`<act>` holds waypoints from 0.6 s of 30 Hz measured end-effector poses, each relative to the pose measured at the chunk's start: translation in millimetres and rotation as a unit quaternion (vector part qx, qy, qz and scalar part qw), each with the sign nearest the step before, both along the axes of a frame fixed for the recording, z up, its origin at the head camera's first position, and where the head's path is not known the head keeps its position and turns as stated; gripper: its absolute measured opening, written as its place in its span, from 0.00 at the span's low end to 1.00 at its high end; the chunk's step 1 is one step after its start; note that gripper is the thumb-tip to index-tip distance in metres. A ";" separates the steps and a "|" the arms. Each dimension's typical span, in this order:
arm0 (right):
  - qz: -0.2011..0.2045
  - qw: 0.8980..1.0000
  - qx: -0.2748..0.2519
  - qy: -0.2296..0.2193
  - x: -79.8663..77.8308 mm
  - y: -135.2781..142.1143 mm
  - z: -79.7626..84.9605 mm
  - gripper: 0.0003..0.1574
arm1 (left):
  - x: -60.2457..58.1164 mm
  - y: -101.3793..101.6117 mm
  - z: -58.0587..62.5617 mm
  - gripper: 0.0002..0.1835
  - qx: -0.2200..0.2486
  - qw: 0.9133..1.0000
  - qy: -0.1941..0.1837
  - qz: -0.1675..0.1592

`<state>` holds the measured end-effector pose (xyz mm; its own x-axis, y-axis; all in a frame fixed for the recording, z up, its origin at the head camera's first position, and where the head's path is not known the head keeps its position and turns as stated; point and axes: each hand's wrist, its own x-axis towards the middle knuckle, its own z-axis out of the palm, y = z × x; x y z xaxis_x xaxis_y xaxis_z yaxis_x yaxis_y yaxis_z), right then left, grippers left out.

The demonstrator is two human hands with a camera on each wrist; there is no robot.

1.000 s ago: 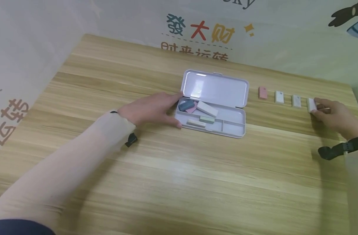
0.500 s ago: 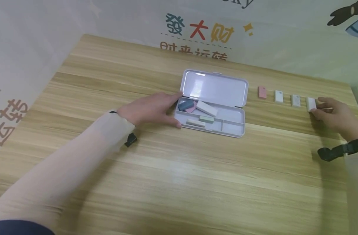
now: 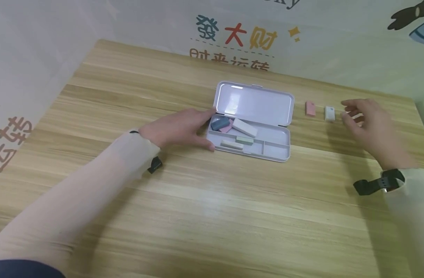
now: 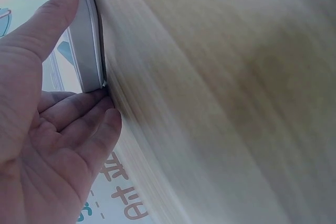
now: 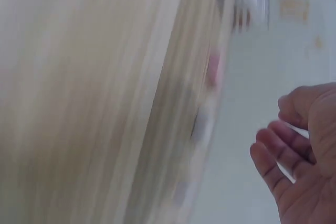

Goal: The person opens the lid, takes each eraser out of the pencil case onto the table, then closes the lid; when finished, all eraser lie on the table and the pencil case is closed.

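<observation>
An open pale lilac pencil case (image 3: 283, 155) lies on the wooden table. My left hand (image 3: 178, 129) rests against its left end, thumb at the front corner and fingers near the hinge. Inside lie a dark blue eraser (image 3: 220, 124), a pink eraser (image 3: 227, 127), two white erasers (image 3: 245, 127) and a green eraser (image 3: 245, 140). Right of the case, a pink eraser (image 3: 310, 109) and a white eraser (image 3: 329, 113) lie apart in a row. My right hand (image 3: 373, 129) hovers with fingers loosely bent, holding nothing; in the right wrist view, its fingers (image 5: 273, 150) are bare.
The case's raised lid (image 3: 254, 104) leans back behind its compartments. A printed wall sheet (image 3: 156, 27) stands along the table's back edge. The wooden tabletop (image 3: 212, 216) stretches in front of the case. The right wrist view is blurred.
My right hand has released the white eraser at the row's right end and moved left and up. It now covers the row's two right-hand erasers. My left hand stays at the case.
</observation>
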<state>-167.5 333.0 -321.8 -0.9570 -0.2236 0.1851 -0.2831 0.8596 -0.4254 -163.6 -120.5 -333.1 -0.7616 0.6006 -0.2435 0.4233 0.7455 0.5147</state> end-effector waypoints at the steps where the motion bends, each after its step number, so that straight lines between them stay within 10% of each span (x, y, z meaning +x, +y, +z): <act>1: 0.026 1.000 0.001 0.011 0.8 -10.9 0.7 0.24 | -0.1 0.0 -0.1 0.53 0.000 1.000 0.000 0.000; 9: 0.224 0.974 -0.003 0.027 12.6 -91.6 -0.8 0.18 | -0.2 0.9 -0.5 0.50 0.008 1.000 0.003 -0.004; 18: 0.294 0.952 0.039 -0.075 23.0 -146.3 1.4 0.21 | 0.3 0.9 1.0 0.50 0.012 1.000 0.001 -0.003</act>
